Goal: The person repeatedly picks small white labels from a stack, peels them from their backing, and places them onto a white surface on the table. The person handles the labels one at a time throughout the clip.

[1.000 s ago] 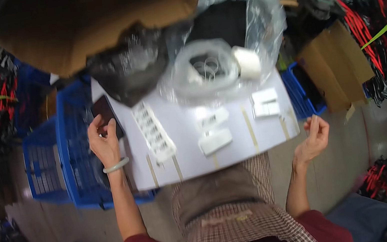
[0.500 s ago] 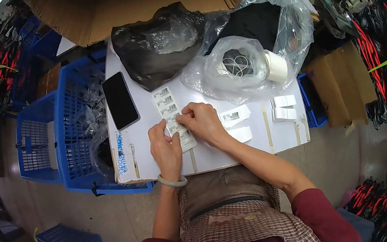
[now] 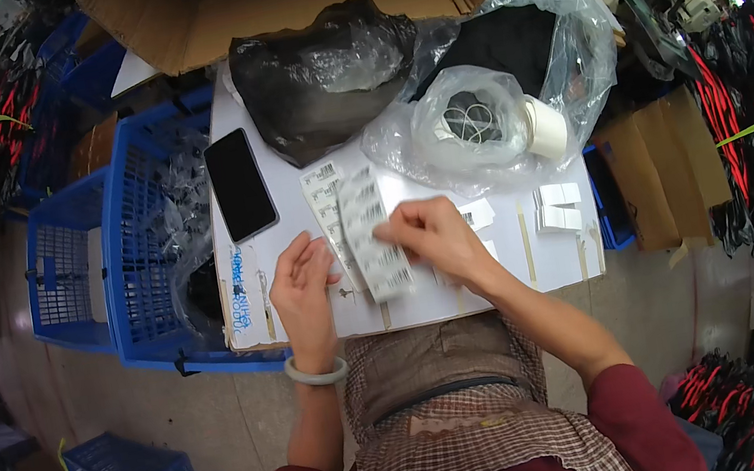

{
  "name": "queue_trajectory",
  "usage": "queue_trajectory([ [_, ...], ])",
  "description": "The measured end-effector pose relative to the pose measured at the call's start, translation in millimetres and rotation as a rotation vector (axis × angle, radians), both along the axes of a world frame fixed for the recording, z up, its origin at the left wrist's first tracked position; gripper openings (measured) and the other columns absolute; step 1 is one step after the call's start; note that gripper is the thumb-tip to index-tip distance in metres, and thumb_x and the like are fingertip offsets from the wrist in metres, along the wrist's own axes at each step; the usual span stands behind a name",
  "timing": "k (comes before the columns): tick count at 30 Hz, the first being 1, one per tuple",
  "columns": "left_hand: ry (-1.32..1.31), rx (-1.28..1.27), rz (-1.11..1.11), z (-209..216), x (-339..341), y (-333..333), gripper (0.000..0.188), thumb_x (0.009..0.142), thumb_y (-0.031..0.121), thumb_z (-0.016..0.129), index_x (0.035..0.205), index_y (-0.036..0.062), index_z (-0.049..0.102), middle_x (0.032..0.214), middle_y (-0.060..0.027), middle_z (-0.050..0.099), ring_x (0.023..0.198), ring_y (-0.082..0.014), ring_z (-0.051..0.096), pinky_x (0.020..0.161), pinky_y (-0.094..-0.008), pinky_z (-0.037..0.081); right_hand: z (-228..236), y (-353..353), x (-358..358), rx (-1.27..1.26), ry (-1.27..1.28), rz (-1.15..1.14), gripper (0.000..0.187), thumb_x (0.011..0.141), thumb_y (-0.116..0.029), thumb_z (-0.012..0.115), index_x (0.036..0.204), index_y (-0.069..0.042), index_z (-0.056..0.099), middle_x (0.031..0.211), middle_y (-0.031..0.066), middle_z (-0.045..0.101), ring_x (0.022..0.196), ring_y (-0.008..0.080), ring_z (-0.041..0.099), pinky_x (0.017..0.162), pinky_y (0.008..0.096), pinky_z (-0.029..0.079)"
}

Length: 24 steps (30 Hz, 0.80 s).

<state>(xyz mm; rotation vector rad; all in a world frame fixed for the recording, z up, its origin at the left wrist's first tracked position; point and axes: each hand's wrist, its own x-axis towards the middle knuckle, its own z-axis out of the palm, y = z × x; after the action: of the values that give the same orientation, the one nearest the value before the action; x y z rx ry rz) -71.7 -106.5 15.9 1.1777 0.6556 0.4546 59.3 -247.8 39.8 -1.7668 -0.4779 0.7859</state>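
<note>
In my right hand (image 3: 441,237), a strip of white barcode labels (image 3: 364,213) is pinched at its right edge between thumb and fingers. The strip is slightly blurred and tilted over a second label strip (image 3: 321,185), which lies on the white tabletop (image 3: 295,217). My left hand (image 3: 305,291) hovers by the lower left of these strips. Its fingers are loosely bent and apart, with nothing visible in them. Beyond my right hand lie more white labels (image 3: 478,213), partly covered by it.
A black phone (image 3: 241,185) lies at the table's left. Behind are a dark plastic bag (image 3: 323,81), a clear bag (image 3: 437,147), a white roll (image 3: 544,128) and a cardboard box (image 3: 312,9). Small white card stacks (image 3: 557,207) sit at right; a blue crate (image 3: 133,254) stands left.
My right hand has lifted one label strip off the other and shifted right with it. My left hand has let go of the strips and drawn slightly left.
</note>
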Motion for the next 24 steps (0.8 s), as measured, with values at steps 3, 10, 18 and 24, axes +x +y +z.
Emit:
queue_trajectory([
  [3, -0.106, -0.384, -0.227, 15, 2, -9, 0.030, 0.100, 0.014, 0.056, 0.116, -0.0106, 0.058, 0.110, -0.0201, 0.068, 0.096, -0.0239, 0.069, 0.080, -0.0319, 0.059, 23, -36, -33, -0.029, 0.194, 0.179, 0.026, 0.092, -0.021, 0.067, 0.082, 0.003, 0.069, 0.064, 0.0042, 0.064, 0.054, 0.0083, 0.052, 0.050, 0.0265, 0.041],
  [10, 0.170, -0.197, -0.550, 40, 6, -53, 0.013, 0.089, 0.006, 0.070, 0.093, -0.0067, 0.069, 0.081, -0.0134, 0.073, 0.068, -0.0172, 0.071, 0.063, -0.0256, 0.058, 17, -87, -18, 0.206, -0.046, -0.077, 0.019, 0.090, -0.018, 0.070, 0.088, 0.001, 0.069, 0.073, 0.0025, 0.065, 0.064, 0.0080, 0.055, 0.058, 0.0248, 0.043],
  [18, 0.335, 0.125, -0.854, 27, 0, -75, 0.015, 0.082, 0.012, 0.079, 0.086, -0.0020, 0.073, 0.068, -0.0015, 0.067, 0.060, -0.0028, 0.057, 0.051, -0.0197, 0.043, -3, -118, -18, 0.189, 0.054, 0.215, 0.019, 0.087, -0.017, 0.072, 0.085, 0.002, 0.067, 0.068, 0.0038, 0.063, 0.062, 0.0080, 0.053, 0.058, 0.0258, 0.043],
  [24, 0.248, 0.113, -0.826, 14, -18, -89, 0.012, 0.083, 0.009, 0.078, 0.086, -0.0014, 0.073, 0.072, -0.0035, 0.070, 0.064, -0.0048, 0.060, 0.057, -0.0217, 0.047, -32, -139, -38, 0.352, 0.633, 0.115, 0.016, 0.089, -0.016, 0.072, 0.083, -0.001, 0.069, 0.070, -0.0022, 0.061, 0.061, 0.0037, 0.050, 0.054, 0.0206, 0.039],
])
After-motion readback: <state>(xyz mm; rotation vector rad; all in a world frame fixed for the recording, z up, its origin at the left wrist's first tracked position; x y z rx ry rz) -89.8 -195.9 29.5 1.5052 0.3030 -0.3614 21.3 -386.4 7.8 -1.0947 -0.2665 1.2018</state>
